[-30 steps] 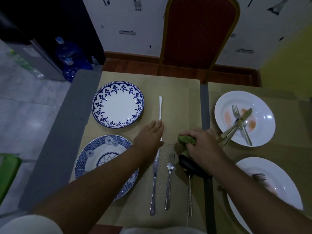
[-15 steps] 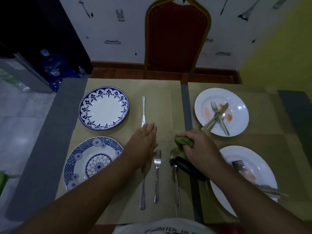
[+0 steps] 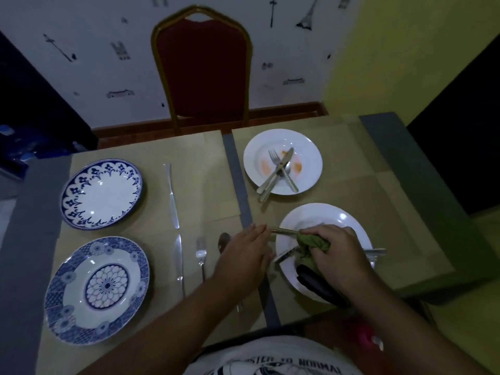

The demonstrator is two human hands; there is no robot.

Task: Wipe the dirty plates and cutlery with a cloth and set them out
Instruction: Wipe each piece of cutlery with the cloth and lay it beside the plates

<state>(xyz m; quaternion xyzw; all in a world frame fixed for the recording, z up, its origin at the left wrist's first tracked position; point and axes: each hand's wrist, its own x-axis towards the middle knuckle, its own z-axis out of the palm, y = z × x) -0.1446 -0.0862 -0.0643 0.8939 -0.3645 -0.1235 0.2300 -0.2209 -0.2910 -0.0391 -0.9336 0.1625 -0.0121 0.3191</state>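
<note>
My right hand point(image 3: 335, 255) is shut on a green cloth point(image 3: 313, 243) and presses it down on cutlery in the near white plate point(image 3: 324, 215). A fork end point(image 3: 285, 256) sticks out to the left of the cloth and a handle point(image 3: 377, 251) to the right. My left hand point(image 3: 243, 259) lies flat and open at the plate's left rim, its fingertips at another metal handle point(image 3: 282, 231). The far white plate point(image 3: 308, 150) has orange smears and crossed cutlery point(image 3: 278, 171). On the left mat lie two blue-patterned plates point(image 3: 101, 193) point(image 3: 97, 288), two knives point(image 3: 171, 196) point(image 3: 179, 263), a fork point(image 3: 201, 255) and a spoon point(image 3: 224, 240).
A red chair with a gold frame point(image 3: 203, 69) stands at the table's far side. A grey strip point(image 3: 238, 174) runs between the two tan mats. Something black point(image 3: 316, 282) lies over the near plate under my right wrist. The table's right edge point(image 3: 405, 171) is close to the white plates.
Both hands moved right, from the laid-out knife, fork and spoon to the near white plate. The cloth now sits on the cutlery there. The view swung right too.
</note>
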